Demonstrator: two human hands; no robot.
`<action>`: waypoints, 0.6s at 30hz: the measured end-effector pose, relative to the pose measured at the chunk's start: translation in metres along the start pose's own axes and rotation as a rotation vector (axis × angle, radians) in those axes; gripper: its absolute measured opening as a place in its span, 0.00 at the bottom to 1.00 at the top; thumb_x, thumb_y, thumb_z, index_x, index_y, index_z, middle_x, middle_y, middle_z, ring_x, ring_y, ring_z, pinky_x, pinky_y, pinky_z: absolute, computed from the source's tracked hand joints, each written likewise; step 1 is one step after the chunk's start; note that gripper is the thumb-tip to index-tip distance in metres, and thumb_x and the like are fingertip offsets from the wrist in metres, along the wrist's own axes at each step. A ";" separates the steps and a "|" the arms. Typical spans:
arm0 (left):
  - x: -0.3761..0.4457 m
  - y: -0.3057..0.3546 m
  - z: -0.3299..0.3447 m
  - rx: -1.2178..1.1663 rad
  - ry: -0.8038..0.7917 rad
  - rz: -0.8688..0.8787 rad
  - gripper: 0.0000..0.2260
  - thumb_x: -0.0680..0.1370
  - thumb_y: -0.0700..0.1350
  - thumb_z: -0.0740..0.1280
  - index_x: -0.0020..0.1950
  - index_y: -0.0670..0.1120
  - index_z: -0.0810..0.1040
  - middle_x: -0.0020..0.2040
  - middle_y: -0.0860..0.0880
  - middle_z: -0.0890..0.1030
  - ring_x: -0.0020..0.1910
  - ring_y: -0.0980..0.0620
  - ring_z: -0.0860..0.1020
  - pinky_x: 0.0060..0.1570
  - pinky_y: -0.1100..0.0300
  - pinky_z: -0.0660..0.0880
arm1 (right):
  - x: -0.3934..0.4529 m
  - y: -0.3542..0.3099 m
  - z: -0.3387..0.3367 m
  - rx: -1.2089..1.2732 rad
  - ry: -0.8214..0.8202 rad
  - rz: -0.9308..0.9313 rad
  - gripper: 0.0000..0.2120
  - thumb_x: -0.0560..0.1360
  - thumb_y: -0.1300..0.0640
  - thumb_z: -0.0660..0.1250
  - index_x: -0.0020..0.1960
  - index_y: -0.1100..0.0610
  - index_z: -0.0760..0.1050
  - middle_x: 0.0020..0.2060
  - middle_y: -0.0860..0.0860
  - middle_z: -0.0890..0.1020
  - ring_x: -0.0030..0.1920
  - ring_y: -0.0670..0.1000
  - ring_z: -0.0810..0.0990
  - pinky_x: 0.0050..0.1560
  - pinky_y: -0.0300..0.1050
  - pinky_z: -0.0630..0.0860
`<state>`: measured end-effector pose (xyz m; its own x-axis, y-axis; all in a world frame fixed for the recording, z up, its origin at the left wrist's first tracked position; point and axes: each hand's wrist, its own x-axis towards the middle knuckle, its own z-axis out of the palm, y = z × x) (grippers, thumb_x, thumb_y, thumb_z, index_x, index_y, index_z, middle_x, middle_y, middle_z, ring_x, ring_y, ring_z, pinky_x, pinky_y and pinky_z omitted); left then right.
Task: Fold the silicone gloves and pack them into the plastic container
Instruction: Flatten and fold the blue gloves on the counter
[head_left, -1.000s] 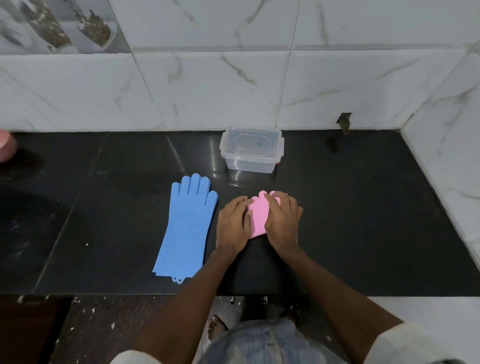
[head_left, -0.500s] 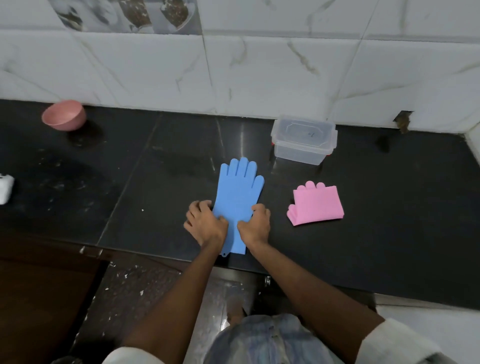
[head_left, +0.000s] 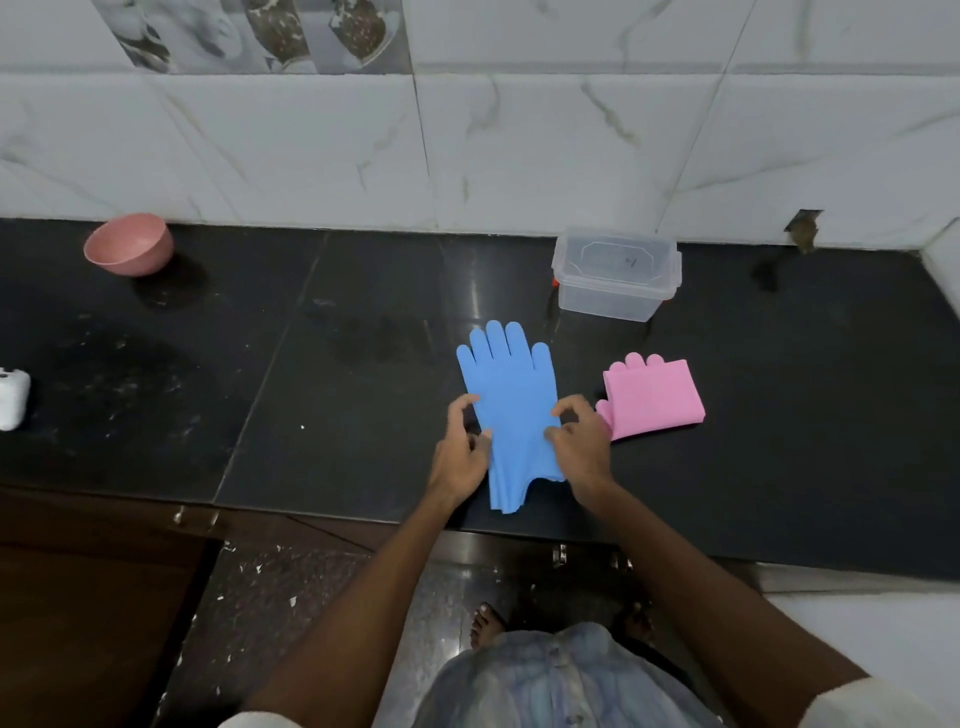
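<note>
A blue silicone glove (head_left: 511, 395) lies flat on the black counter (head_left: 322, 415), fingers pointing at the wall, its cuff rumpled near the front edge. My left hand (head_left: 460, 454) pinches the glove's left edge at mid-length. On the opposite edge, my right hand (head_left: 582, 441) pinches it with thumb and curled fingers. A pink glove (head_left: 657, 400), folded into a small rectangle with its fingertips showing, rests just right of my right hand. The clear plastic container (head_left: 615, 278) stands behind both gloves by the wall; I see nothing inside it.
A pink bowl (head_left: 130, 244) sits at the back left of the counter. A small white object (head_left: 13, 397) shows at the left frame edge. Tiled walls close the back and the right corner. The counter's front edge runs just below the glove's cuff.
My hands left the folded pink glove and went left to the blue glove. They then slid from its cuff up to its middle, and the cuff has crumpled.
</note>
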<state>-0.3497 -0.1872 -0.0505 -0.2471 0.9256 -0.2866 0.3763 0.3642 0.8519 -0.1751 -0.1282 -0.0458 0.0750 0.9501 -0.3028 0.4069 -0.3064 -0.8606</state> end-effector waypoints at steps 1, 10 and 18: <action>-0.002 -0.005 -0.002 0.008 -0.066 0.072 0.26 0.80 0.34 0.59 0.73 0.59 0.69 0.40 0.54 0.82 0.34 0.56 0.80 0.41 0.58 0.78 | 0.004 0.003 -0.009 -0.003 -0.040 -0.007 0.11 0.74 0.68 0.67 0.47 0.53 0.81 0.44 0.50 0.85 0.46 0.50 0.83 0.48 0.52 0.80; -0.007 -0.018 -0.006 0.580 -0.028 0.379 0.21 0.76 0.38 0.73 0.65 0.58 0.84 0.54 0.60 0.79 0.53 0.58 0.77 0.45 0.61 0.79 | 0.020 0.020 -0.062 0.389 -0.641 0.285 0.27 0.75 0.76 0.52 0.60 0.61 0.85 0.60 0.53 0.86 0.59 0.54 0.86 0.54 0.48 0.85; -0.009 -0.027 -0.002 0.433 0.107 0.282 0.08 0.79 0.60 0.70 0.50 0.58 0.85 0.47 0.59 0.73 0.42 0.57 0.76 0.35 0.63 0.73 | 0.020 0.029 -0.063 -0.312 -0.503 -0.412 0.13 0.74 0.63 0.78 0.56 0.51 0.86 0.47 0.43 0.81 0.44 0.44 0.82 0.48 0.34 0.79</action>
<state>-0.3598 -0.2051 -0.0698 -0.1640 0.9864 -0.0068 0.7704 0.1324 0.6236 -0.1045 -0.1143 -0.0514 -0.5384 0.8198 -0.1953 0.5585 0.1736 -0.8111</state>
